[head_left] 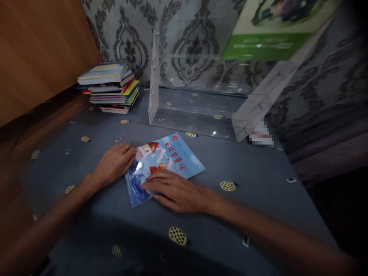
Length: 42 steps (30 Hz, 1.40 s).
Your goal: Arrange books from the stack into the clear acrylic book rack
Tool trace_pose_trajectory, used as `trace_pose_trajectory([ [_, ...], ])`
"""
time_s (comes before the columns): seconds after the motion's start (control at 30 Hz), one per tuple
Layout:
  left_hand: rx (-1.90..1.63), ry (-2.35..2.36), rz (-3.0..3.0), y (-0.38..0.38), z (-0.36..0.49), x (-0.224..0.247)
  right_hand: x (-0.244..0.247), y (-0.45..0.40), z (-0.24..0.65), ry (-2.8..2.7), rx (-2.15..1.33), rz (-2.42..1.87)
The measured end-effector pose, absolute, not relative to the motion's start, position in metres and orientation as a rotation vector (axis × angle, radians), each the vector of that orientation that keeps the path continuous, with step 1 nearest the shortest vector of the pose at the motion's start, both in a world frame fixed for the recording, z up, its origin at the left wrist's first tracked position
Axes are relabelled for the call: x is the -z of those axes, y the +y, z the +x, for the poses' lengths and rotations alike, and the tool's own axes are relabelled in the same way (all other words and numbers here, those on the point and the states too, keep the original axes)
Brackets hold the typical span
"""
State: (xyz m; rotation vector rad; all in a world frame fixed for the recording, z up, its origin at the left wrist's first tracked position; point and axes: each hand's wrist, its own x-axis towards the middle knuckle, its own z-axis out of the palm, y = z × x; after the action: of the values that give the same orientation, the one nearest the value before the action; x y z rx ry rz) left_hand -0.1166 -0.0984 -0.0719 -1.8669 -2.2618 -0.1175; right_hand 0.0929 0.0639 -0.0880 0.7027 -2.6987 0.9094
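The thin, glossy picture book [184, 153] lies flat and askew on the patterned cloth [273, 207], cover upward, its blue end pointing towards two o'clock; the left hand [116, 161] touches it at nine to ten o'clock, fingers curled at the edge; the right hand [175, 191] lies over its near side at five to six o'clock, fingers across the cover; we cannot tell whether either hand pinches the book or merely rests against it, since the undersides of the fingers are hidden. From the book, the clear stand [154, 88] is at twelve to one o'clock and the book stack [112, 90] at ten to eleven o'clock.

We judge the book light and flexible, liable to bow if raised by one corner; the bright glare on its cover suggests a slick surface, over which flat fingertips may skid; its corners and page edges would probably crease before anything broke. We would take hold at nine and three o'clock, thumbs above and fingers beneath, keeping cover and pages together; we cannot tell which edge is the spine, though that would be the firmest place to grip.
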Motion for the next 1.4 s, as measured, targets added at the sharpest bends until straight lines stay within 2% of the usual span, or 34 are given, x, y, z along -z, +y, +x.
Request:
trace_pose_trajectory([
  [0.13,0.103,-2.219,-1.962,-0.106,-0.082,0.066,0.091,0.101,0.117,-2.615,-0.988,0.312],
  [0.27,0.113,-2.120,-2.113,-0.093,-0.057,0.066,0.100,0.141,0.126,-2.601,-0.806,0.033],
  [0.43,0.179,-2.142,-2.015,-0.047,-0.065,0.069,0.109,0.158,0.126,-2.615,-0.569,-0.217],
  [0.6,0.443,-2.211,-2.123,-0.018,-0.087,0.086,0.108,0.146,0.134,-2.709,-0.420,-0.324],
  [0.73,0.515,-2.257,-2.134,-0.020,-0.091,0.096,0.104,0.118,0.154,-2.811,-0.350,-0.372],
  [0.97,0.596,-2.441,-1.960,-0.025,-0.083,0.097,0.096,0.063,0.187,-2.955,-0.438,-0.315],
  [1.07,0.960,-2.480,-1.942,-0.029,-0.076,0.097,0.095,0.059,0.191,-2.950,-0.481,-0.322],
  [1.17,1.570,-2.563,-1.741,-0.030,-0.070,0.095,0.109,0.062,0.195,-2.870,-0.460,-0.263],
  [1.27,2.413,-2.632,-1.134,-0.024,-0.070,0.087,0.145,0.075,0.192,-2.718,-0.336,-0.108],
  [1.33,2.759,-2.631,-0.729,-0.022,-0.069,0.079,0.173,0.089,0.187,-2.606,-0.223,-0.130],
  [1.4,2.958,-2.704,-0.525,-0.025,-0.065,0.074,0.195,0.099,0.181,-2.597,-0.254,-0.125],
])
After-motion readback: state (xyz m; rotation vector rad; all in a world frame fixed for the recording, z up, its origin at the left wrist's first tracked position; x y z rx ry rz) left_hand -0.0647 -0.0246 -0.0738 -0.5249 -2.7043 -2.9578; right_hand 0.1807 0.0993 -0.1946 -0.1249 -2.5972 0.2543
